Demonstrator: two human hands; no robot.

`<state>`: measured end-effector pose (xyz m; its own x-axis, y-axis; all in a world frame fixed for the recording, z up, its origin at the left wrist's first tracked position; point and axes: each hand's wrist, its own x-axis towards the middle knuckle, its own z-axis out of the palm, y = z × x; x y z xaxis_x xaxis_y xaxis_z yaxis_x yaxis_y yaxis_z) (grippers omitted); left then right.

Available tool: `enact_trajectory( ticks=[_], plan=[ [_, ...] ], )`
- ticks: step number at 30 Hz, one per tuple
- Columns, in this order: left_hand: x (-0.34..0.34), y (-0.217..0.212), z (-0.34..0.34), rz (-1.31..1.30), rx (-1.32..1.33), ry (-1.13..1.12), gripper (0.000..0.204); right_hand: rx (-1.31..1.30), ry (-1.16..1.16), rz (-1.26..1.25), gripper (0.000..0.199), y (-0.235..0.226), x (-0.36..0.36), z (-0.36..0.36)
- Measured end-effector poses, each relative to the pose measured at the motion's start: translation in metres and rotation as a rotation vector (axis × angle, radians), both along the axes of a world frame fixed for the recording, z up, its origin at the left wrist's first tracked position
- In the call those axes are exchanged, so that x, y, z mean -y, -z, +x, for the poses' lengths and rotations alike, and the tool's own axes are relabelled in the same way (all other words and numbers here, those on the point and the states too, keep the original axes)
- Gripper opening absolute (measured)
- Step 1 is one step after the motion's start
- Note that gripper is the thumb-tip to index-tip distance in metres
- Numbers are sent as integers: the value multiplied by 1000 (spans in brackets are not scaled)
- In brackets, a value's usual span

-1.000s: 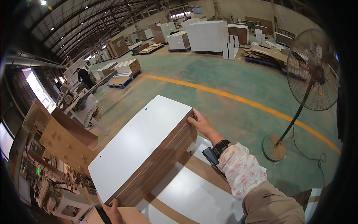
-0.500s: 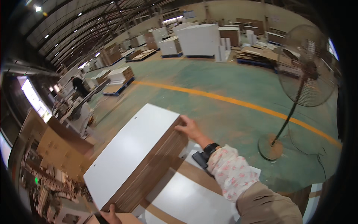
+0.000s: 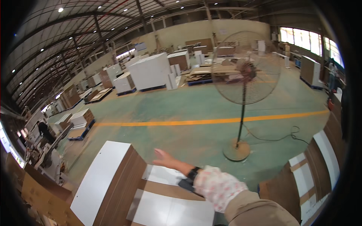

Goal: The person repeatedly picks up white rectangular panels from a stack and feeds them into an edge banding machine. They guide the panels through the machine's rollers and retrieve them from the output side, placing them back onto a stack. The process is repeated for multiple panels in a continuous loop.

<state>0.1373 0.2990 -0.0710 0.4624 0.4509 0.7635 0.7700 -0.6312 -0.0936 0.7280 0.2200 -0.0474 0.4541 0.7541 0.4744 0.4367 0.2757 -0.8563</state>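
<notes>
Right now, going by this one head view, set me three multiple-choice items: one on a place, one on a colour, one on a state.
1. Where does the pedestal fan stand relative to the right hand?
A. Ahead and to its right
B. Behind the person
C. On the stack of panels

2. What colour is the line painted across the floor?
A. Blue
B. Yellow-orange
C. White

3. What is the right hand doing?
A. Gripping a cardboard box
B. Pressing the fan's base
C. Held open in the air, clear of the stack of panels

Answers:
1. A: the fan's round base sits on the floor beyond and to the right of the hand.
2. B: a yellow-orange stripe crosses the green floor.
3. C: the fingers are spread and a gap shows between hand and stack.
</notes>
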Motion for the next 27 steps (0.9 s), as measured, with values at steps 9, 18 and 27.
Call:
enact_trajectory(
  ticks=[9, 18, 27],
  plan=[
    [283, -2, 109, -1651, 1270, 479, 42, -856, 643, -363, 40, 72, 606, -117],
    [454, -45, 276, -2202, -195, 969, 37, -1234, 1471, 386, 38, 101, 877, -286],
    [771, 15, 525, -2394, -719, 1141, 44, -980, 2150, 466, 64, 89, 1060, -223]
  ],
)
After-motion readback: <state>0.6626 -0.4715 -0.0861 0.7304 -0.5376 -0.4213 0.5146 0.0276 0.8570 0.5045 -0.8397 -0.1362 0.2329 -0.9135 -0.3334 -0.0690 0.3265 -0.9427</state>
